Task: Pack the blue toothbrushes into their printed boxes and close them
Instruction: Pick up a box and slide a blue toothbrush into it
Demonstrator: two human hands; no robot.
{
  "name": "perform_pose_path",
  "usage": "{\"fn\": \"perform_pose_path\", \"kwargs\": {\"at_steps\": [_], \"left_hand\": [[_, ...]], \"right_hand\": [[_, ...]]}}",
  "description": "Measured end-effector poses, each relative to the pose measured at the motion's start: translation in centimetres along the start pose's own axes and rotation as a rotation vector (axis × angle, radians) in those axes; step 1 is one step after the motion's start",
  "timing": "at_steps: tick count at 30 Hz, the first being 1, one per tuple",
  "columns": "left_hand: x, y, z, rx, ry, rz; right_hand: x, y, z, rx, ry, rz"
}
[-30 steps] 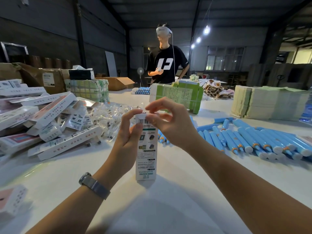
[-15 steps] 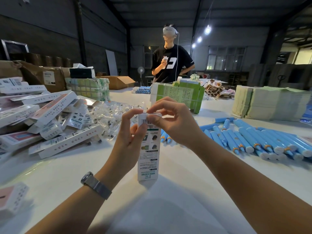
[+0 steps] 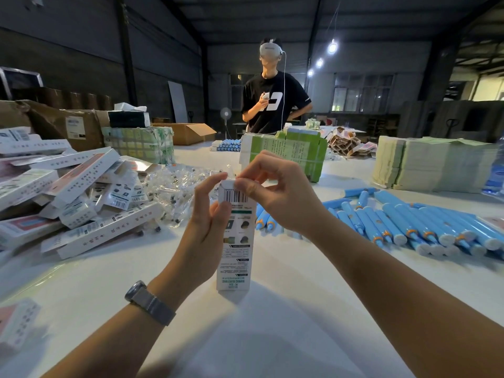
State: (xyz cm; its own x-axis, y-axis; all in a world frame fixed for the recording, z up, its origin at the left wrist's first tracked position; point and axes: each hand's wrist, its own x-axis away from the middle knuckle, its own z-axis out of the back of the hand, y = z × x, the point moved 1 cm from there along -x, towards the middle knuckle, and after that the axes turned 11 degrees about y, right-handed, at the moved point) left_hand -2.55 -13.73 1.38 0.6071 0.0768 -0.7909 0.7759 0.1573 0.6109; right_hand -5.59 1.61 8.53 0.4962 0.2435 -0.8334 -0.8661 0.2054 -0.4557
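A tall white printed box [image 3: 236,246] stands upright on the white table [image 3: 272,336], barcode near its top. My left hand [image 3: 207,227] grips its upper left side, thumb on the front. My right hand [image 3: 275,195] pinches the flap at the box's top edge with thumb and forefinger. Whatever the box holds is hidden. Several blue toothbrushes [image 3: 409,222] lie in a row on the right. A heap of printed boxes [image 3: 71,195] lies on the left.
Clear plastic bags [image 3: 177,192] lie behind the box. A green carton [image 3: 286,151] and stacked flat cardboard [image 3: 433,165] stand farther back. A person in a black shirt [image 3: 272,102] stands across the table. Brown cartons [image 3: 54,124] sit at far left.
My right fingers have lowered onto the top edge of the box, pressing the flap down. The box stays upright in the same place. The person across the table raised a hand.
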Motion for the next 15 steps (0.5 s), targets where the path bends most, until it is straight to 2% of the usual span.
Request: {"fn": "perform_pose_path", "kwargs": {"at_steps": [6,15], "left_hand": [[0.0,0.1,0.1,0.033,-0.022,-0.018],[0.0,0.5,0.0,-0.018,-0.039,-0.047]], "right_hand": [[-0.3,-0.3,0.3,0.011,-0.024,-0.015],[-1.0,-0.2,1.6,-0.205,-0.18,-0.238]]}}
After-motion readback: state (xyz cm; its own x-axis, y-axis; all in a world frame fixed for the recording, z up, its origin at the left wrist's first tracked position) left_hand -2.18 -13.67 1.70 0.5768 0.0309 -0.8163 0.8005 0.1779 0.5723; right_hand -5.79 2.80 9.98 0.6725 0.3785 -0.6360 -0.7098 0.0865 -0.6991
